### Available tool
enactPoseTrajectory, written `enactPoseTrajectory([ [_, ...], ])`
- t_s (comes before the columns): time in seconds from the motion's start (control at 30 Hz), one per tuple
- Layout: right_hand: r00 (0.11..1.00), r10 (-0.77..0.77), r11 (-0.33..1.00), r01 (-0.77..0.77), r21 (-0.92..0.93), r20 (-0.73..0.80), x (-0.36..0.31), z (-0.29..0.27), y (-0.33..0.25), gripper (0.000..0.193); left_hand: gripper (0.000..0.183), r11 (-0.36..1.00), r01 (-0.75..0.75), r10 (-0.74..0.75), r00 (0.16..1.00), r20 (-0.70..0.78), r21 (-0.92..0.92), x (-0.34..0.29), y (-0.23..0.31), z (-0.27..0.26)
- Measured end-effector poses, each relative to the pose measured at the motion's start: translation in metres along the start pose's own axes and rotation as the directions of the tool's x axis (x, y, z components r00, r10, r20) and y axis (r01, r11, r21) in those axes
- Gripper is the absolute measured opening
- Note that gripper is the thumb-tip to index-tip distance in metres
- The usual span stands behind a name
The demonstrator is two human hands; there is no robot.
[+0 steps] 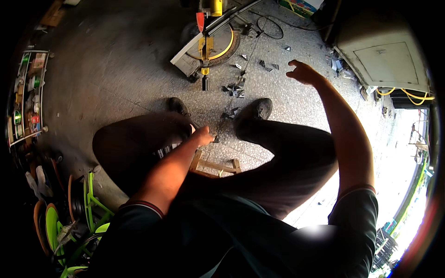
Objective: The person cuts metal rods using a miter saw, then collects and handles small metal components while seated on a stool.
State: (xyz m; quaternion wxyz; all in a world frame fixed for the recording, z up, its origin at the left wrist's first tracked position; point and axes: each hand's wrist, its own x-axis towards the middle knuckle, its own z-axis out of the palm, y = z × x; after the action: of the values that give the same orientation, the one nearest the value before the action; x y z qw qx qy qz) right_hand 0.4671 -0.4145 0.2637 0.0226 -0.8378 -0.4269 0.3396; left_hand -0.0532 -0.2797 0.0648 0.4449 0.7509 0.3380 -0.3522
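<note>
My left hand (203, 136) is low between my knees, its fingers closed on a small dark piece (215, 139) that pokes out past the fingertips. Stretched out to the right over the floor, my right hand (302, 73) has its thumb and forefinger apart and nothing visible in it. To its left lie loose dark angular offcuts (265, 66). A thicker pile of such offcuts (235, 88) sits in front of my shoes. Beyond the pile stands a mitre saw (204, 48) with a pale fence, a yellow insert and a dark handle.
Part of a wooden stool (215, 166) shows beneath me. A cable (273, 28) loops behind the saw. At the right stands a pale metal cabinet (384, 58) with yellow hoses. A rack of spools (28, 97) is at the far left, with green-framed items (90, 204) nearer me.
</note>
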Motion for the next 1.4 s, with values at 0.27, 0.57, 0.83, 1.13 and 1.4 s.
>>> enactPoseTrajectory([
  [0.27, 0.978, 0.172, 0.985, -0.17, 0.028, -0.116, 0.154, 0.119, 0.073, 0.091, 0.098, 0.901, 0.39, -0.41, 0.908, -0.082, -0.189, 0.022, -0.012, 0.074],
  [0.57, 0.942, 0.328, 0.945, -0.328, 0.008, -0.075, 0.202, 0.157, 0.047, 0.084, 0.056, 0.217, 0.623, -0.811, 0.544, 0.217, -0.751, 0.067, 0.012, 0.094],
  [0.83, 0.989, -0.121, 0.946, 0.141, 0.291, -0.084, 0.204, 0.232, 0.022, 0.043, 0.073, 0.256, 0.506, -0.774, 0.618, 0.138, -0.824, 0.117, 0.079, 0.067],
  [1.13, 0.856, 0.366, 0.93, -0.352, 0.107, -0.365, 0.274, 0.11, 0.121, 0.061, 0.065, 0.344, 0.556, -0.731, 0.664, 0.156, -0.757, 0.111, 0.003, 0.09],
  [1.4, 0.928, 0.181, 0.982, -0.186, 0.018, -0.325, 0.299, 0.139, 0.175, 0.051, 0.078, 0.092, 0.597, -0.828, 0.49, 0.272, -0.797, 0.042, -0.025, 0.123],
])
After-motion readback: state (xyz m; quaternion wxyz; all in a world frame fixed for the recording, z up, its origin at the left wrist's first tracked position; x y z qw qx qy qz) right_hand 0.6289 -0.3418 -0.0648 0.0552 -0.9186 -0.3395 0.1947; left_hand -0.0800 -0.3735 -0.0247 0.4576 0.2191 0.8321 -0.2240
